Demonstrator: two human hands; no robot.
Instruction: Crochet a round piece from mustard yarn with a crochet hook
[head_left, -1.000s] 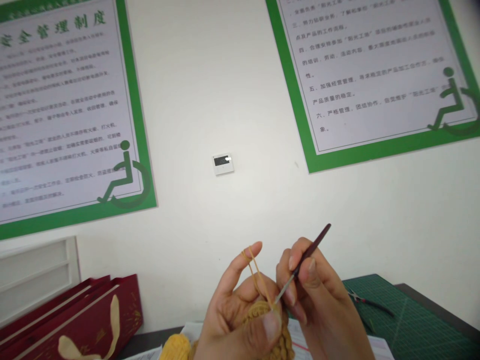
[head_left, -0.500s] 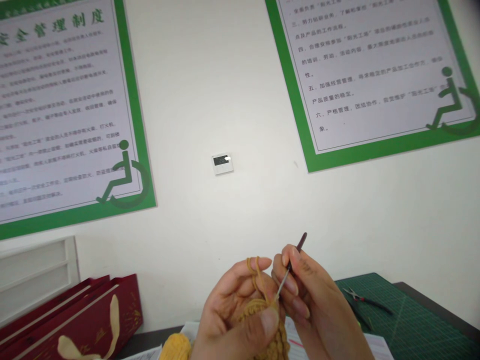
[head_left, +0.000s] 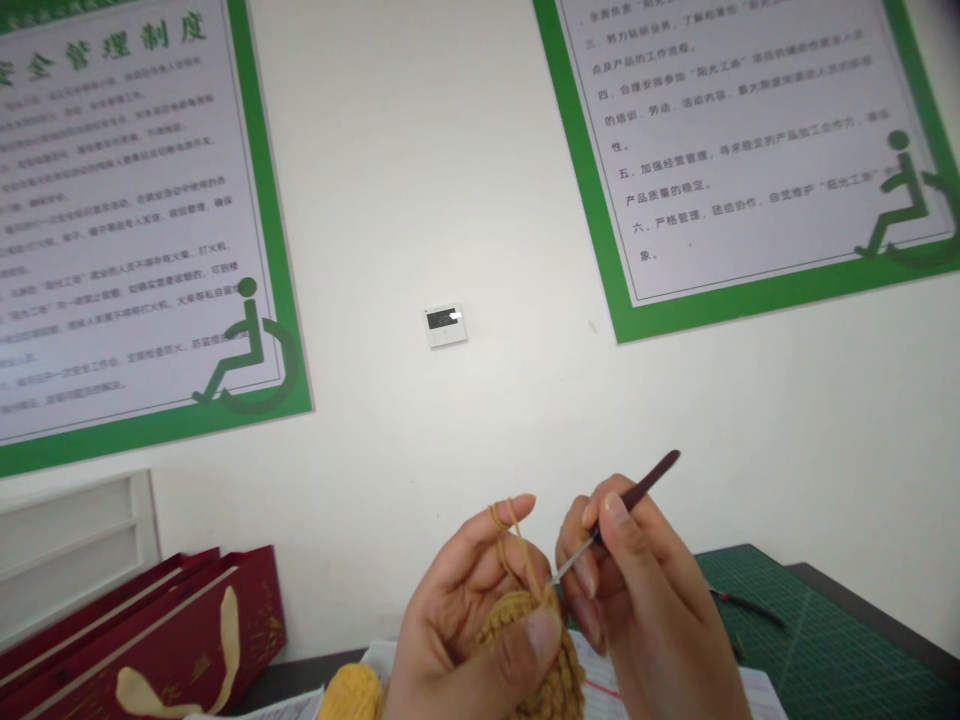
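Note:
My left hand [head_left: 472, 610] pinches a mustard-yellow crochet piece [head_left: 517, 610] between thumb and fingers. Yarn [head_left: 517, 530] of the same colour loops round its raised index finger and runs down to the edge of the piece. In my right hand [head_left: 637, 580] is a crochet hook [head_left: 651, 478] with a dark red handle, held like a pencil. The hook's metal tip meets the work beside my left thumb. The lower part of the piece is cut off by the frame's bottom edge.
A yellow yarn ball [head_left: 350, 693] lies left of my hands, by some papers [head_left: 600, 670]. Dark red gift bags [head_left: 187, 640] stand at the left. On the right, pliers [head_left: 750, 607] rest on a green cutting mat [head_left: 832, 640], partly behind my right hand. The wall rises close behind.
My right hand has shifted slightly right, and the hook has tilted from steep to flatter, its handle end swinging right and up. My left index finger has lifted a little.

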